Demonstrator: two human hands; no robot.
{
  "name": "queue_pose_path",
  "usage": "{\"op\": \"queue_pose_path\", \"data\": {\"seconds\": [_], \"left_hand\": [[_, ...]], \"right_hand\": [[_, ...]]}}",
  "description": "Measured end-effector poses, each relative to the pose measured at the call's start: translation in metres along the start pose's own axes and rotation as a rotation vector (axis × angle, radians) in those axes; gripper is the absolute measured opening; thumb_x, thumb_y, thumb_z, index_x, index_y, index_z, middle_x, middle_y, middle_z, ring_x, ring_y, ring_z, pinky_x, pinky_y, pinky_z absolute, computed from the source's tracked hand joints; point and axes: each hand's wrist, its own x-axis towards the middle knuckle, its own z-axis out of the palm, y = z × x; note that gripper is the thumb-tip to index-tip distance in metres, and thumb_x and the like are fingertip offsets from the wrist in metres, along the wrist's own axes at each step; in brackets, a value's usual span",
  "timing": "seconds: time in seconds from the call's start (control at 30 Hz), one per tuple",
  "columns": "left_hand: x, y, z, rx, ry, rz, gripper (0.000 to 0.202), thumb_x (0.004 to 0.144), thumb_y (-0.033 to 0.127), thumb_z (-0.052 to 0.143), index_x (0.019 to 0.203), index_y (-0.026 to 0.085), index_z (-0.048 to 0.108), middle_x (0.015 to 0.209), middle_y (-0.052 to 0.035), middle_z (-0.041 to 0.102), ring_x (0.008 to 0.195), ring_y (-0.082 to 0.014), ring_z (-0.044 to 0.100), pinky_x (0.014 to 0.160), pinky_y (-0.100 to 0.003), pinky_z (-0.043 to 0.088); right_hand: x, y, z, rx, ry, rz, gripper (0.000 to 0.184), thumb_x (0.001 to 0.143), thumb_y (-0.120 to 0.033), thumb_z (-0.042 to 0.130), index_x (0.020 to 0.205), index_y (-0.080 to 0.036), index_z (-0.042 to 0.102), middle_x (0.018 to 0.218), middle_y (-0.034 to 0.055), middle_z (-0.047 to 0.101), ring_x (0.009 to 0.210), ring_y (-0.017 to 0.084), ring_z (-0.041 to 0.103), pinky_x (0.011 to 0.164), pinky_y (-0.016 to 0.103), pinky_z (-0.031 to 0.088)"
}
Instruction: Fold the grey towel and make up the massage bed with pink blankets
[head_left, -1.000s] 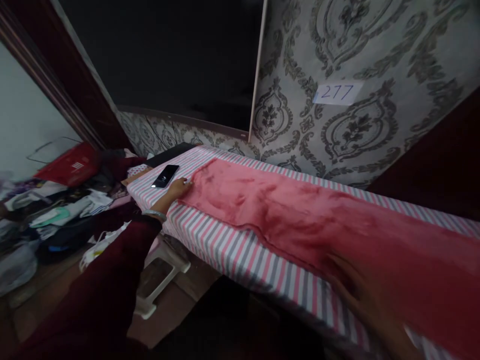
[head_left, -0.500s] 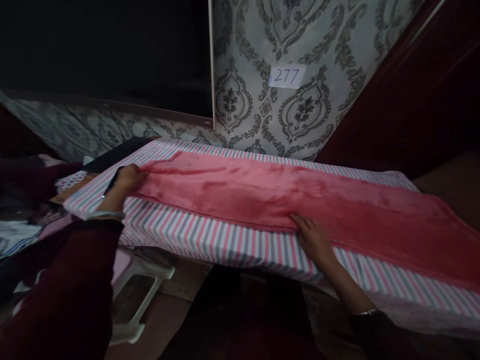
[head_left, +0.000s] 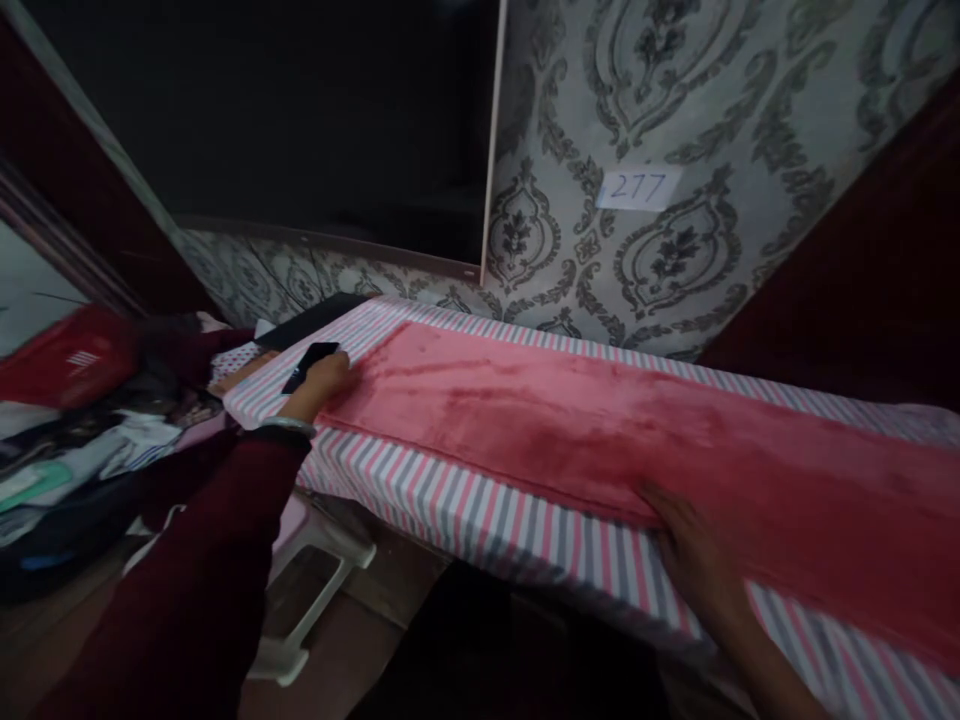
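A long pink fleece cloth (head_left: 570, 420) lies flat along a table covered in a pink, grey and white striped sheet (head_left: 457, 505). My left hand (head_left: 324, 378) rests closed on the cloth's left end, a bangle at the wrist. A black phone (head_left: 309, 362) lies just beyond its knuckles. My right hand (head_left: 694, 560) lies flat with fingers out on the cloth's near edge, towards the right.
A paper label reading 277 (head_left: 637, 188) is stuck on the patterned wallpaper behind. A dark screen (head_left: 300, 110) hangs on the wall. Left of the table are a red bag (head_left: 64, 355), piled clothes (head_left: 75, 450) and a white plastic stool (head_left: 315, 560).
The camera has swung back to the left, so the clutter shows again. Both hands stay on the pink cloth, the right one now farther right along its near edge.
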Motion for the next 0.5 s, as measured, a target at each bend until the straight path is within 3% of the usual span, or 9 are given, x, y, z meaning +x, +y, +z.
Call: {"op": "queue_pose_path", "data": {"seconds": [0.1,0.23,0.37,0.5], "left_hand": [[0.018,0.019,-0.007,0.004,0.048,0.027,0.041,0.091,0.031,0.052,0.123,0.010,0.065,0.135,-0.0215,0.065,0.127,-0.0299,0.059,0.102,-0.033,0.045],[0.061,0.050,-0.007,-0.032,0.003,0.014,0.044,0.093,0.034,0.048,0.124,0.009,0.067,0.136,-0.0213,0.065,0.128,-0.0294,0.060,0.099,-0.031,0.046],[0.102,0.078,-0.006,-0.058,-0.081,-0.040,0.047,0.091,0.041,0.052,0.112,0.003,0.070,0.117,-0.0279,0.071,0.117,-0.0341,0.066,0.088,-0.033,0.050],[0.121,0.090,0.002,-0.179,-0.125,-0.075,0.054,0.091,0.051,0.050,0.107,0.004,0.070,0.099,-0.0242,0.075,0.093,-0.0331,0.071,0.076,-0.036,0.052]], "right_hand": [[-0.004,0.006,0.006,-0.011,0.036,-0.043,0.056,0.094,-0.021,0.042,0.148,-0.030,0.052,0.135,0.0088,0.066,0.119,0.031,0.064,0.099,0.053,0.055],[-0.005,0.008,0.007,-0.038,0.042,-0.082,0.063,0.094,-0.021,0.043,0.156,-0.036,0.041,0.135,0.0077,0.065,0.117,0.032,0.066,0.094,0.054,0.057],[-0.004,0.003,0.003,-0.068,0.035,-0.067,0.063,0.095,-0.021,0.043,0.156,-0.036,0.040,0.134,0.0069,0.066,0.115,0.031,0.067,0.093,0.053,0.058],[-0.001,-0.007,-0.001,-0.080,0.024,-0.021,0.060,0.096,-0.019,0.043,0.154,-0.034,0.046,0.133,0.0065,0.067,0.117,0.029,0.066,0.096,0.050,0.057]]}}
